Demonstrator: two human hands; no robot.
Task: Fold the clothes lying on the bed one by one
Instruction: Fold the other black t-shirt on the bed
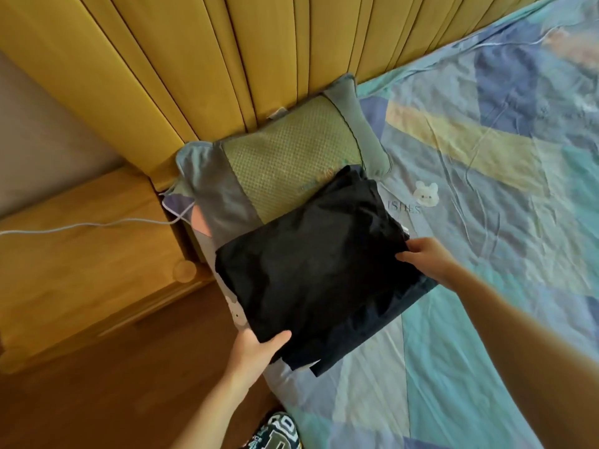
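so there's this folded black garment [317, 270] — squarish bundle, a bit rumpled, one loose edge poking out at the near corner — sitting tilted at the bed's edge, far end overlapping the pillow [291, 153]

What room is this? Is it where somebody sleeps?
Most likely a bedroom. There's a bed with a patterned sheet, a pillow against a padded yellow headboard, and a wooden nightstand beside it.
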